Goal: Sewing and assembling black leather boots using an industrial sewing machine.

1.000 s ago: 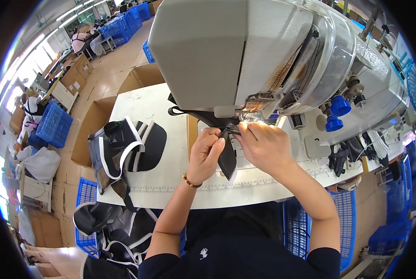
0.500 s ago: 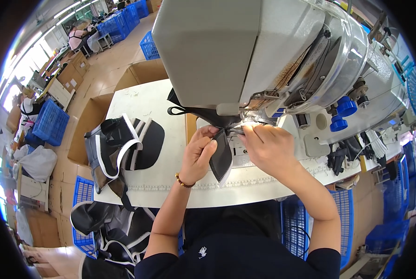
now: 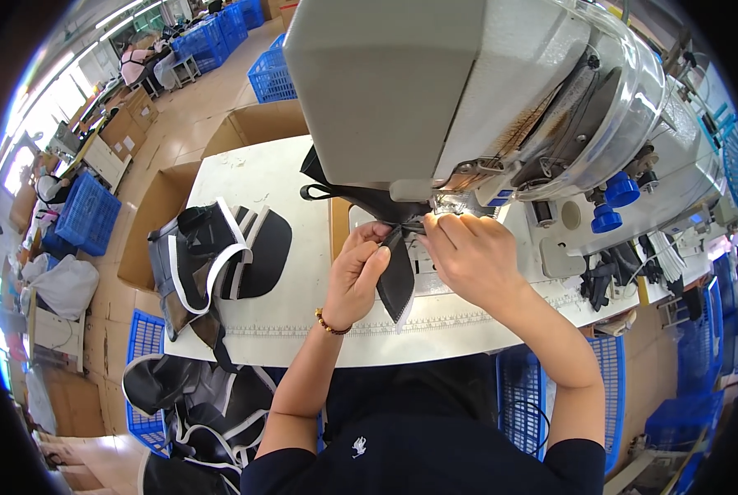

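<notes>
Black fabric [image 3: 396, 280] is gathered between my two hands, just in front of the sewing machine [image 3: 385, 91]. Its pointed lower flap, with a pale stitched edge, hangs toward me, and a strip with a small loop runs back to the left under the machine head. My left hand [image 3: 359, 276], with a beaded bracelet on the wrist, pinches the fabric with thumb and fingers. Opposite it, my right hand [image 3: 472, 256] is closed on the fabric's gathered edge; its fingertips are partly hidden. The needle area lies just behind my hands.
Black pieces with white trim [image 3: 200, 260] lie on the left of the white table [image 3: 319, 351], which has a ruler strip near its front edge. More trimmed pieces [image 3: 212, 404] fill a blue basket [image 3: 144, 342] below. Cardboard boxes [image 3: 150, 223] stand behind. Black gloves [image 3: 602, 280] lie at right.
My right hand has shifted slightly left toward my left hand. The fabric's hanging flap has swung a little to the right. Both hands keep hold of it.
</notes>
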Demonstrator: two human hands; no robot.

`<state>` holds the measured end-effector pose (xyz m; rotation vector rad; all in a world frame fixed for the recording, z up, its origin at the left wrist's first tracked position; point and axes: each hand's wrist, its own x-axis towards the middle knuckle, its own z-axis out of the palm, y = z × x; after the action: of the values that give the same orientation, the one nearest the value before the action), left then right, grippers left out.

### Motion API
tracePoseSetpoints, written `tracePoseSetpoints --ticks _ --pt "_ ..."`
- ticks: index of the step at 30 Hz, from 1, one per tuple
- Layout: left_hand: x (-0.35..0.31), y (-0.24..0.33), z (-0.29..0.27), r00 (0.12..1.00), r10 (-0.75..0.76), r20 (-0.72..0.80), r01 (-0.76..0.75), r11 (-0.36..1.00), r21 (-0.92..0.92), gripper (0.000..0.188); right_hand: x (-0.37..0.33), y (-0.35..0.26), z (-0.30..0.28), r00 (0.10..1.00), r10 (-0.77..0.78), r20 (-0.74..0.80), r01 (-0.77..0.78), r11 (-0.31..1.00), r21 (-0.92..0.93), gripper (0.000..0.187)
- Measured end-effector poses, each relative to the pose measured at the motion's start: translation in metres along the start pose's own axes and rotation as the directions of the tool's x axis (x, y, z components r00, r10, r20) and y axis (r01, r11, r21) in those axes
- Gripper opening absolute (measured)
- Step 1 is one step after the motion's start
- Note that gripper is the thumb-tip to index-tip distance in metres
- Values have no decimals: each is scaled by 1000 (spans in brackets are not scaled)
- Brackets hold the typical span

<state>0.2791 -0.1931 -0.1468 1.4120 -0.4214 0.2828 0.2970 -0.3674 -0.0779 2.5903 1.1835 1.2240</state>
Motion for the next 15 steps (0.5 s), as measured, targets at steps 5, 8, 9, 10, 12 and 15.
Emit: tracePoseSetpoints --ticks 5,8,9,10,12,15 --pt "2 0 -1 999 30 16 -30 999 28 17 0 0 0 999 -5 -42 4 1000 -11 26" --pt "2 0 -2 999 40 19 -40 999 32 18 2 0 -5 1000 21 -18 -21 1000 8 26" --pt "2 0 -1 999 37 17 -37 999 31 18 3 0 -5 1000 20 -16 -20 1000 7 26" --pt "2 1 -1 999 36 17 -37 999 29 18 3 0 -5 1000 2 -5 -2 1000 -9 26" --pt "2 2 -1 999 29 21 -30 999 30 18 4 -1 -4 1000 -16 8 16 1000 -24 26" --pt "1 4 1 1000 2 17 -3 1000 20 19 5 -3 -2 1000 -10 18 11 999 -33 25"
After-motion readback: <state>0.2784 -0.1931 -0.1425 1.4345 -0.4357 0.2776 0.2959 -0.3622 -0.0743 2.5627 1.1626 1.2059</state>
